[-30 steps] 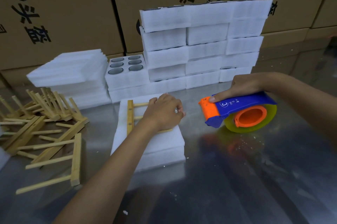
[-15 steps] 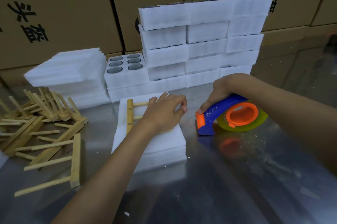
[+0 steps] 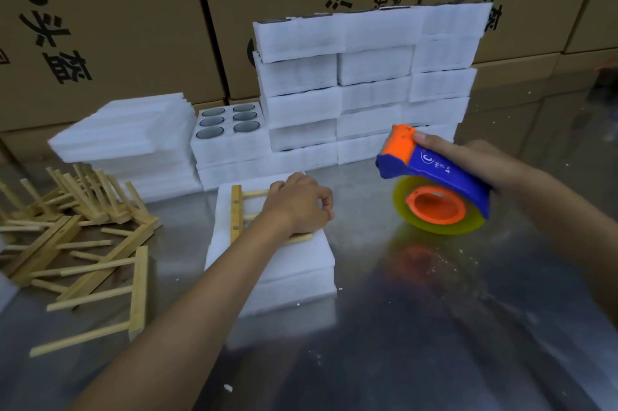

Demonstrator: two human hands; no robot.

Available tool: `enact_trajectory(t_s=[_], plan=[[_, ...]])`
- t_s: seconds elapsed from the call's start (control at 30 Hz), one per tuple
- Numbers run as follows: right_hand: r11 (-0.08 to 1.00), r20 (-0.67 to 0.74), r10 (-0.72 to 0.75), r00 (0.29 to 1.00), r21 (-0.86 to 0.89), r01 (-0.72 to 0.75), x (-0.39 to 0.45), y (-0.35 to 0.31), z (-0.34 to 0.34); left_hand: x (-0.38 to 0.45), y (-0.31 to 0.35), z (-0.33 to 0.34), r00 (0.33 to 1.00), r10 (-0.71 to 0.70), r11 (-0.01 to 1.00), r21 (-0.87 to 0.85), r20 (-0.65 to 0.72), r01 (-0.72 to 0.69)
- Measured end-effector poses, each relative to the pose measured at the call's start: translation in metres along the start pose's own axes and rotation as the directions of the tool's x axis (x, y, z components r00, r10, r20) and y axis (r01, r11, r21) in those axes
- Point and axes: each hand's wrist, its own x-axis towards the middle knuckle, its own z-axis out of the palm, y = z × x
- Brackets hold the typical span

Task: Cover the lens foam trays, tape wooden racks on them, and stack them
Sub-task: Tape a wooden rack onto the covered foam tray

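Lenses (image 3: 230,118) filling open foam tray (image 3: 230,146), left hand (image 3: 299,204) curled on wooden rack (image 3: 236,216), right hand (image 3: 468,163) gripping tape dispenser (image 3: 434,183)

The far edge of the steel table (image 3: 418,327) is being blocked by stacked foam trays (image 3: 368,82) and cartons (image 3: 110,25). The left side is being crowded by loose wooden racks (image 3: 83,243). Open surface is being left at front right.
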Motion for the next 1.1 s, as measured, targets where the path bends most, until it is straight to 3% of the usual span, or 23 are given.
enact_trajectory(t_s=[0.1, 0.17, 0.23, 0.37, 0.47, 0.53, 0.6, 0.63, 0.67, 0.7, 0.73, 0.8, 0.93, 1.1], plan=[[0.987, -0.178, -0.083, 0.981, 0.123, 0.106, -0.007, 0.006, 0.027, 0.000, 0.001, -0.001, 1.000, -0.003, 1.000, 0.026, 0.012, 0.003], [0.983, -0.325, -0.183, 0.928, -0.039, 0.180, -0.007, 0.007, 0.045, 0.000, 0.002, -0.001, 1.000, -0.008, 0.999, 0.037, 0.014, 0.007], [0.924, -0.400, -0.321, 0.859, -0.331, 0.191, -0.005, 0.009, 0.059, 0.000, 0.002, -0.001, 1.000, -0.013, 0.999, 0.039, 0.015, 0.012], [0.713, -0.332, -0.462, 0.822, -0.690, 0.122, -0.004, 0.018, 0.076, 0.000, 0.002, 0.001, 1.000, -0.019, 0.999, 0.038, 0.014, 0.018], [0.601, -0.283, -0.436, 0.854, -0.798, 0.043, -0.010, 0.019, 0.081, 0.002, 0.000, 0.002, 1.000, -0.015, 0.999, 0.031, 0.002, 0.015], [0.522, -0.264, -0.484, 0.835, -0.852, 0.033, -0.018, 0.017, 0.084, 0.002, 0.000, 0.003, 1.000, -0.014, 1.000, 0.021, 0.000, 0.014], [0.589, -0.254, -0.616, 0.746, -0.777, 0.222, -0.032, 0.017, 0.095, 0.002, 0.000, 0.003, 1.000, -0.012, 1.000, 0.020, 0.002, 0.012], [0.667, -0.262, -0.656, 0.708, -0.639, 0.382, -0.041, 0.018, 0.105, 0.002, 0.000, 0.003, 1.000, -0.010, 1.000, 0.025, 0.001, 0.010], [0.758, -0.239, -0.621, 0.747, -0.424, 0.495, -0.052, 0.017, 0.117, 0.002, 0.000, 0.002, 1.000, -0.008, 1.000, 0.029, 0.000, 0.008], [0.841, -0.168, -0.536, 0.827, -0.189, 0.506, -0.060, 0.017, 0.129, 0.002, -0.001, 0.002, 1.000, -0.001, 1.000, 0.026, -0.003, 0.002], [0.901, -0.058, -0.434, 0.899, -0.010, 0.434, -0.066, 0.016, 0.140, 0.002, -0.001, 0.002, 1.000, 0.007, 1.000, 0.016, -0.009, -0.007], [0.952, 0.079, -0.286, 0.955, 0.140, 0.273, -0.065, 0.018, 0.157, 0.000, -0.002, 0.001, 0.999, 0.027, 1.000, -0.005, -0.025, -0.027], [0.921, 0.101, -0.106, 0.989, 0.386, 0.059, -0.053, 0.010, 0.158, -0.001, -0.003, 0.001, 0.998, 0.034, 0.999, -0.022, -0.046, -0.035], [0.951, 0.111, -0.034, 0.993, 0.311, -0.002, -0.050, 0.000, 0.160, 0.002, -0.002, 0.003, 0.999, 0.019, 0.999, 0.045, -0.031, -0.017]])
